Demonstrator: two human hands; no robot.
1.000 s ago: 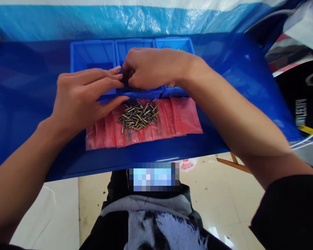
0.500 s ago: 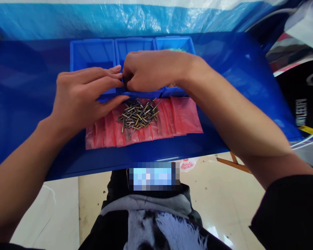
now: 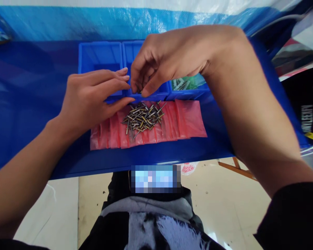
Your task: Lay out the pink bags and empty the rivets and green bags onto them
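Right hand (image 3: 167, 55) raised, fingers bunched over middle bin (image 3: 132, 50), hold obscured; left hand (image 3: 90, 93) splayed.

Left hand (image 3: 90, 95): palm down, fingers together and nearly straight, pointing toward right hand (image 3: 160, 64); thumb apart below them, roughly parallel. Left forearm (image 3: 28, 166) reaching in from lower left. Right wrist (image 3: 211, 52) raised, sharply bent; fingers curled downward, thumb tip near fingertips. Whether right grip pinches anything unclear. Hands close together, apart. Right forearm (image 3: 263, 114) bare, dark sleeve (image 3: 294, 215) near elbow.
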